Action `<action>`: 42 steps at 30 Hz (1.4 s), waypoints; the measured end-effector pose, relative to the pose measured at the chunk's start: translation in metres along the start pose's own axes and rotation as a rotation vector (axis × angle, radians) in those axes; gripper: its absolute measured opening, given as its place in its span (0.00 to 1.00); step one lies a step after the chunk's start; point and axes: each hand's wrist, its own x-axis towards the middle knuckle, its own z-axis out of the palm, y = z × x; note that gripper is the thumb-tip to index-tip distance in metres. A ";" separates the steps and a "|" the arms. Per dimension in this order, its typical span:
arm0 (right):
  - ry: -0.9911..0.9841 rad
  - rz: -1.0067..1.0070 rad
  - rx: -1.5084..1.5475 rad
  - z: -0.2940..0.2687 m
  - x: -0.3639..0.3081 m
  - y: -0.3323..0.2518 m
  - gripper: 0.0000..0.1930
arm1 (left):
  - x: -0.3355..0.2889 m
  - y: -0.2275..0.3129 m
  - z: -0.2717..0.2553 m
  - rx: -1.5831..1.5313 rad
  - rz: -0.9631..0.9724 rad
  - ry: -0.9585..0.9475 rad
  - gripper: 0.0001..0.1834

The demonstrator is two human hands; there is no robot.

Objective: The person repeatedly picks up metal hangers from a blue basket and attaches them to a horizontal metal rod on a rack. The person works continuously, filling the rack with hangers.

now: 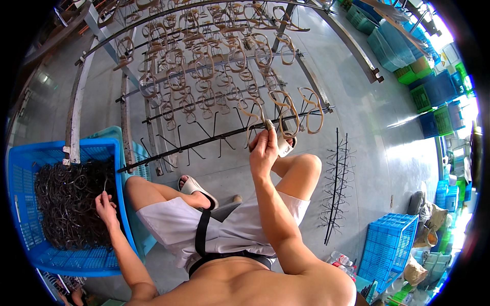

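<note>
My right hand [264, 149] is raised in front of me, pinching a tan ring-shaped frame [253, 122] at a bar of the metal hanging rack [224, 135]. Many more tan frames [204, 66] hang on the rack's hooks above. My left hand [105, 206] reaches down into a blue plastic crate [61, 257] at my left, fingers on one dark piece [105, 184] from a tangled heap of dark frames [66, 201]. I sit with bare knees up and a sandal [196, 189] on my foot.
A loose black hook rack [337, 183] lies on the grey floor to the right. A second blue crate [388, 250] stands at the lower right beside sacks and bottles. Stacked blue and green crates [434, 92] line the far right.
</note>
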 end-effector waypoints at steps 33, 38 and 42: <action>-0.015 -0.212 -0.388 0.004 -0.012 -0.029 0.09 | -0.074 0.076 0.003 -0.444 0.263 0.204 0.10; -0.154 0.140 0.201 -0.002 -0.001 -0.009 0.08 | -0.088 0.084 0.008 -0.539 0.299 0.068 0.09; -0.158 0.379 0.397 -0.008 0.002 -0.013 0.10 | -0.089 0.079 0.011 -0.550 0.269 0.015 0.08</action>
